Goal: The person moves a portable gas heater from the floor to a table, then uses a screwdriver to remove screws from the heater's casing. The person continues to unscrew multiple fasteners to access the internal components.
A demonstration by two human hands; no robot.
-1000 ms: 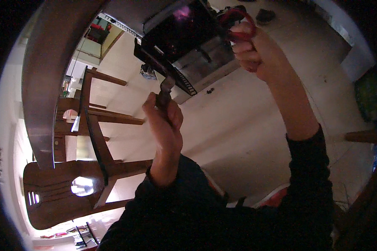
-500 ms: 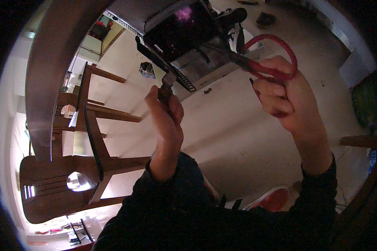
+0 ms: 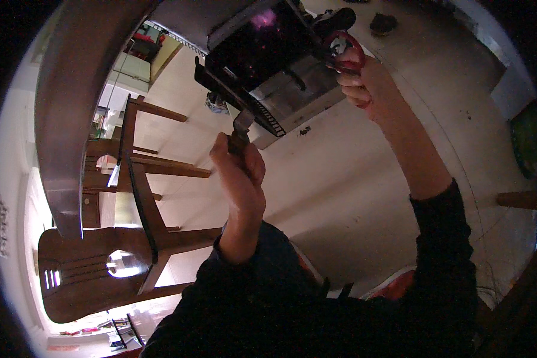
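My right hand is stretched out at the upper right, its fingers closed round the red looped handles of scissors. Their dark blades are mostly lost against the black appliance beside them, and I cannot tell whether they touch it. Nearer the middle, my left hand is raised and closed on a small tool with a bent metal strip and a dark grip. The tool's lower part is hidden in the fist. Its metal end points up toward the appliance's silver front ledge.
A wooden chair lies along the left, with more chair legs beyond it. A brown curved panel rises at the far left. Dark shoes and a small dark object are on the floor beyond the appliance.
My right hand has reached farther away and to the left with the scissors, bringing them to the appliance's right side. My left hand keeps its grip, nearly in place.
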